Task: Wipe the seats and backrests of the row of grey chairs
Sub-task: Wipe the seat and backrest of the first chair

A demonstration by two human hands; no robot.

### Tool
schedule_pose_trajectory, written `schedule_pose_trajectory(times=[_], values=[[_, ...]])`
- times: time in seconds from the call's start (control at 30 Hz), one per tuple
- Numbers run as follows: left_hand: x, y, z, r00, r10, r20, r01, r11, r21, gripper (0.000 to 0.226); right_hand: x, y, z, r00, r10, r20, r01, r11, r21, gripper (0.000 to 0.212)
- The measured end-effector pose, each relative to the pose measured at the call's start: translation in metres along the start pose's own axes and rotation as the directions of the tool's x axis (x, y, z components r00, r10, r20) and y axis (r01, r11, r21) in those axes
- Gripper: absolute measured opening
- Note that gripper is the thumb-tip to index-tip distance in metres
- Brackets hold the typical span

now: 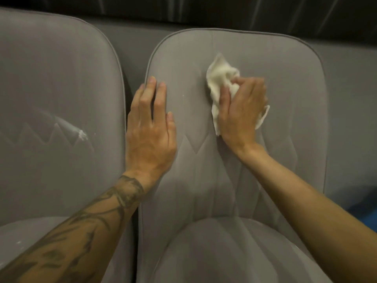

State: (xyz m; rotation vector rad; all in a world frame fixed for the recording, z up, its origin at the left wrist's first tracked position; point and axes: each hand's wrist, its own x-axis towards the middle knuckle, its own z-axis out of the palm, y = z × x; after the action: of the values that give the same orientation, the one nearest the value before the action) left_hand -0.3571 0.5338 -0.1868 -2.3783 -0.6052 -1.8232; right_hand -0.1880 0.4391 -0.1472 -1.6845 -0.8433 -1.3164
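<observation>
The right hand grips a white cloth against a grey backrest; the left hand lies flat beside it. White smears on the chair left of that hand may get missed.

The middle backrest is plain warm grey with piping of the same grey round its edge. A stitched zigzag line crosses it, and straight seams run down from the points. A few white flecks show towards its left edge. The left backrest has the same grey and zigzag, with a white smear near its right edge. The cloth is cream-white and unpatterned. The middle seat is grey, and the left seat is grey with white specks. The left forearm bears dark tattoo linework. The backdrop is near-black with pale streaks.
</observation>
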Motion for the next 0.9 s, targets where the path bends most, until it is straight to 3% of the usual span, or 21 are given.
schedule_pose_trajectory(times=[0.07,0.17,0.23,0.37,0.5,0.6,0.67,0.73,0.8,0.9], values=[[0.0,0.0,0.0,1.0,-0.004,0.005,0.004,1.0,-0.01,0.056,0.001,-0.014,0.001,0.995,0.1,-0.012,-0.1,0.994,0.044,0.035],[0.001,-0.001,0.0,1.0,0.003,0.0,-0.003,1.0,-0.023,0.055,-0.055,-0.019,-0.016,0.974,-0.071,0.214,0.054,0.995,0.087,0.031],[0.0,0.0,-0.001,1.0,0.0,0.005,0.001,0.999,-0.035,0.055,-0.066,-0.012,-0.025,0.95,-0.126,0.286,0.101,0.99,0.1,0.029],[0.0,-0.001,-0.002,1.0,0.0,0.01,0.0,0.999,-0.037,0.055,0.025,-0.029,0.003,0.996,-0.022,0.083,0.024,0.999,-0.023,0.037],[0.0,0.0,-0.002,1.0,-0.005,0.003,0.005,0.999,-0.041,0.054,0.079,-0.058,0.024,0.999,-0.037,0.0,0.037,0.999,0.028,0.033],[0.0,-0.001,-0.002,1.0,-0.003,0.006,0.004,0.999,-0.048,0.054,0.022,-0.05,0.006,0.982,-0.146,0.119,0.132,0.984,0.118,0.033],[0.001,-0.001,-0.002,1.0,-0.006,0.004,0.006,0.998,-0.058,0.053,-0.015,-0.035,-0.012,0.933,-0.279,0.227,0.249,0.956,0.153,0.03],[0.001,-0.001,-0.003,1.0,-0.007,0.005,0.008,0.998,-0.058,0.053,-0.01,-0.024,-0.017,0.901,-0.349,0.259,0.327,0.937,0.127,0.028],[0.0,-0.001,-0.003,1.0,-0.006,0.009,0.006,0.998,-0.057,0.054,0.027,-0.032,-0.003,0.933,-0.308,0.185,0.299,0.951,0.074,0.031],[0.0,0.0,-0.003,1.0,-0.012,0.012,0.013,0.999,-0.053,0.056,0.085,-0.059,0.022,0.99,-0.134,0.045,0.132,0.991,0.033,0.034]])
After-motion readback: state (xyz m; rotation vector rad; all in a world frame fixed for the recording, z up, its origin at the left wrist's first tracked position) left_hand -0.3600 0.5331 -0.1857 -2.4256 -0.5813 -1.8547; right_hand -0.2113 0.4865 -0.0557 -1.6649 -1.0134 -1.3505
